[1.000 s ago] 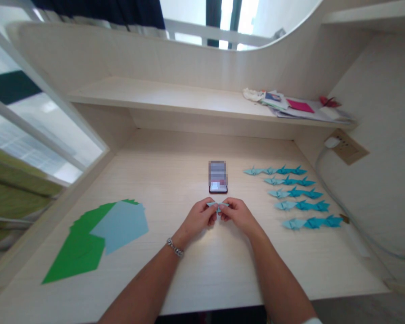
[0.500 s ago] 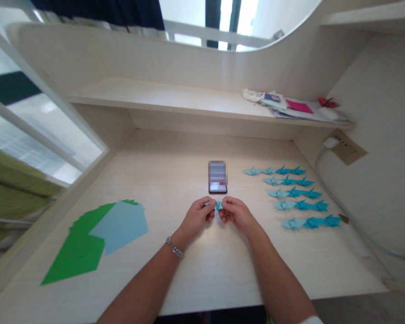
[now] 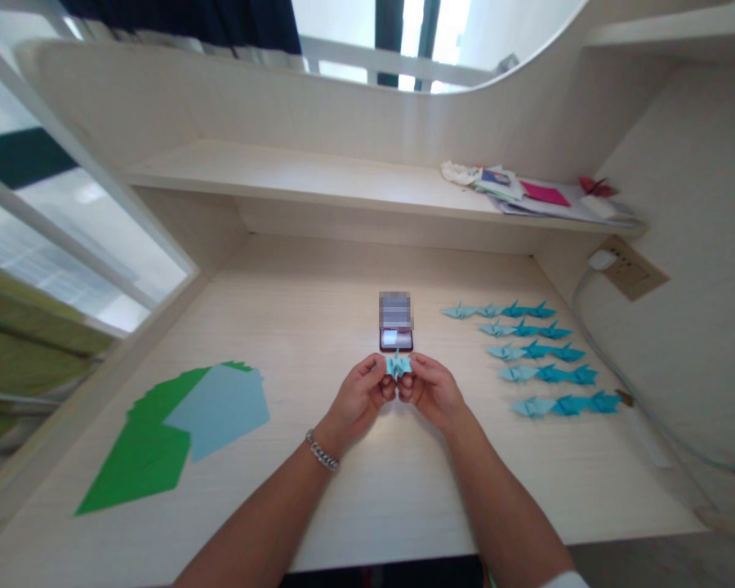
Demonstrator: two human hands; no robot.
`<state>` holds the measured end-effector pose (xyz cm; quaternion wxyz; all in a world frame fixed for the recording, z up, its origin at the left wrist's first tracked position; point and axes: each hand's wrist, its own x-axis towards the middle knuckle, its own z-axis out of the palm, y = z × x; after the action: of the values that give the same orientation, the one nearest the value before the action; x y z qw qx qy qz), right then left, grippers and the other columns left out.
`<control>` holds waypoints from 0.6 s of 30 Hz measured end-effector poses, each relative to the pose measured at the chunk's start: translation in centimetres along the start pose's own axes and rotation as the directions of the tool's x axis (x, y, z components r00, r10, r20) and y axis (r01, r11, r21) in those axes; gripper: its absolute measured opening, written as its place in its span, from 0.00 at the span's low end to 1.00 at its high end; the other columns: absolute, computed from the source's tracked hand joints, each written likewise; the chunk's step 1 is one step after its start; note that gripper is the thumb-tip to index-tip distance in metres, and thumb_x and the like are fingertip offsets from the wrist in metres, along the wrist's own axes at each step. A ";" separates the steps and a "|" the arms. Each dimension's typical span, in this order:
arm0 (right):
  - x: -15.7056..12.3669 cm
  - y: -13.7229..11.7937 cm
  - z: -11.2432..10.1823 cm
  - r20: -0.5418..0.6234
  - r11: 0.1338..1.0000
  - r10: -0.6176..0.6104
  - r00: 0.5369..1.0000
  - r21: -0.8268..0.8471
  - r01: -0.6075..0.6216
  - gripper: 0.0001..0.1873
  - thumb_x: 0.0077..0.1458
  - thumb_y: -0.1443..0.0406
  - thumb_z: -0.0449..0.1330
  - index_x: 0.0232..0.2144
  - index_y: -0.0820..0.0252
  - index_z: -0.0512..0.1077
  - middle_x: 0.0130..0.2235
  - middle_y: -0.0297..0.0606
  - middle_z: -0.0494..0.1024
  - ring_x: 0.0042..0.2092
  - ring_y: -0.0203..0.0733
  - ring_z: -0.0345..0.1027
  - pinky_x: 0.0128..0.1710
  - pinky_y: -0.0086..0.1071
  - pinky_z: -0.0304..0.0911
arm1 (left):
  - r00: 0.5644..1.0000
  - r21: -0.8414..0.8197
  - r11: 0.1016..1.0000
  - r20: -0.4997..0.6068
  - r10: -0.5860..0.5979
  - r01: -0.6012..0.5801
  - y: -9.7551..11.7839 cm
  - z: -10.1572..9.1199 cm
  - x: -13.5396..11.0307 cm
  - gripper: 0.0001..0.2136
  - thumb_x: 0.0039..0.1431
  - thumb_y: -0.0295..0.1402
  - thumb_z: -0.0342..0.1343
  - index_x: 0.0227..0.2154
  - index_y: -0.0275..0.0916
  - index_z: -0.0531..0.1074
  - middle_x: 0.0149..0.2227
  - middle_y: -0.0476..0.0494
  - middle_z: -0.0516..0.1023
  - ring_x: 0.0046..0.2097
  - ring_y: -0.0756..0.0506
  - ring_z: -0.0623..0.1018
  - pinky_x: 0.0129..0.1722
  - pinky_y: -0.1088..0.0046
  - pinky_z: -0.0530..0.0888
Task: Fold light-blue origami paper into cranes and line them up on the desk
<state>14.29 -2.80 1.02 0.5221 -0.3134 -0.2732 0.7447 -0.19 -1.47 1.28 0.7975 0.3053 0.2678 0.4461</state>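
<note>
Both my hands pinch a small light-blue folded paper crane just above the middle of the desk. My left hand, with a metal bracelet at the wrist, grips its left side. My right hand grips its right side. The fingers of both hands are closed on the paper. Right behind the crane a phone lies flat on the desk.
Rows of finished blue and light-blue paper cranes lie to the right. A fan of green and light-blue paper sheets lies at the left. Papers sit on the shelf at the back right. A wall socket with cable is on the right.
The crane's spread wings have been drawn together and the piece now stands taller between my fingers. Both hands have risen slightly and moved closer to each other.
</note>
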 end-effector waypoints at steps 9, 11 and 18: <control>0.1 -0.5 -1.1 -0.060 0.953 -0.021 0.998 -0.302 0.002 0.11 0.49 0.60 0.61 0.26 0.61 0.67 0.20 0.32 0.70 0.20 0.32 0.61 0.19 0.25 0.55 | 0.982 0.582 0.796 0.019 0.189 -0.164 1.1 -0.6 0.3 0.13 0.54 0.40 0.56 0.22 0.36 0.67 0.19 0.52 0.65 0.23 0.53 0.64 0.25 0.76 0.61; 0.2 -0.5 -1.2 -0.076 0.920 -0.020 0.997 -0.393 -0.011 0.12 0.49 0.59 0.61 0.24 0.61 0.67 0.20 0.32 0.70 0.20 0.32 0.62 0.20 0.25 0.55 | 0.980 0.660 0.733 0.031 0.196 -0.168 1.3 -0.6 0.3 0.14 0.55 0.40 0.55 0.21 0.35 0.67 0.19 0.52 0.66 0.23 0.53 0.64 0.25 0.76 0.60; 0.1 -0.3 -1.0 -0.030 0.895 -0.002 1.000 -0.446 -0.012 0.14 0.46 0.56 0.63 0.23 0.62 0.67 0.21 0.32 0.70 0.21 0.32 0.62 0.22 0.26 0.57 | 0.999 0.632 0.774 0.024 0.033 -0.041 0.6 -1.0 0.4 0.17 0.56 0.44 0.52 0.21 0.35 0.67 0.17 0.51 0.66 0.19 0.53 0.64 0.20 0.77 0.58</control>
<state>15.17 -2.50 0.58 0.4386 -0.4363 -0.4280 0.6588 -1.07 -0.64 1.01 0.6415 0.5630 0.3912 0.3441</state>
